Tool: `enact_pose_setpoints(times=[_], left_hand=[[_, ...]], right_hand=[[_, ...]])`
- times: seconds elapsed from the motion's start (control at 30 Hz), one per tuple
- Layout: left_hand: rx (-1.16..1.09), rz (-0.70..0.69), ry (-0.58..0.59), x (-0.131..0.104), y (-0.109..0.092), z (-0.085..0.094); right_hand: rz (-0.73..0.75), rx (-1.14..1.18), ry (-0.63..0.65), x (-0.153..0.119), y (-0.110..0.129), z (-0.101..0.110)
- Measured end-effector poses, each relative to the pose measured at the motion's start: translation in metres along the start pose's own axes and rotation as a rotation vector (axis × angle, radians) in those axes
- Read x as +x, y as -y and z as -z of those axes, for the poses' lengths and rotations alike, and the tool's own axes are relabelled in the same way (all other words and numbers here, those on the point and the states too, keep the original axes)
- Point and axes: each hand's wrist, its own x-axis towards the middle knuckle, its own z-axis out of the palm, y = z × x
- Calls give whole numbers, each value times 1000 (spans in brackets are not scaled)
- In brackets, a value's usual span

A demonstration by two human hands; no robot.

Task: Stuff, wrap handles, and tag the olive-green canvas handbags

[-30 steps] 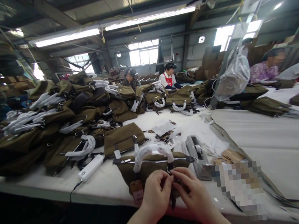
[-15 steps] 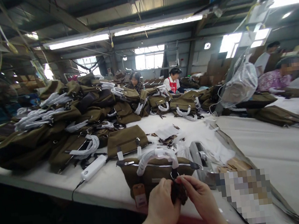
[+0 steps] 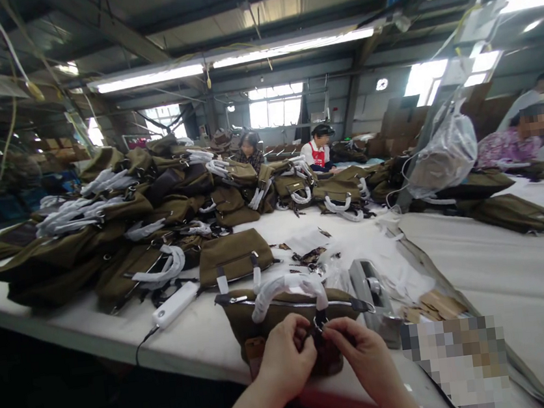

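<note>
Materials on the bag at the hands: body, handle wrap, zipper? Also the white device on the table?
Bag body: probably woven fabric, matte olive; no shine.
Handle wrap: thin white sheet, wrinkled with slight sheen; plastic film or paper, can't tell.
Zipper: likely metal, from its bright silvery line; coated plastic possible.
White device: likely hard plastic, smooth with rounded edges.

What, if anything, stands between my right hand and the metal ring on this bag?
Nothing visible. The right hand has its fingertips right at the metal ring, below the wrapped handle of the bag. The left hand is beside it, not between. Actual contact is too small to tell.
</note>
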Motion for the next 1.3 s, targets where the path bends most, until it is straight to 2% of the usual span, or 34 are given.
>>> enact_pose_setpoints(times=[0.07,0.17,0.27,0.43,0.67,0.97,1.1,1.3], left_hand=[[-82,26,72,6,0,5],[-127,28,104,11,1,7],[-147,24,99,13,3,5],[-53,-25,85,11,-1,7],[52,-80,68,5,-10,12],[97,-119,84,3,-7,12],[148,-145,63,0,-8,11],[67,-121,-5,6,-5,7]], right_hand=[[107,-97,-4,-1,3,1],[256,-260,-6,-5,11,3],[251,-439,56,-11,19,3],[212,-634,112,-14,28,1],[162,-696,127,-10,41,-5],[135,-744,133,-11,45,-6],[159,-760,110,-10,40,-10],[224,-757,7,-11,22,-13]])
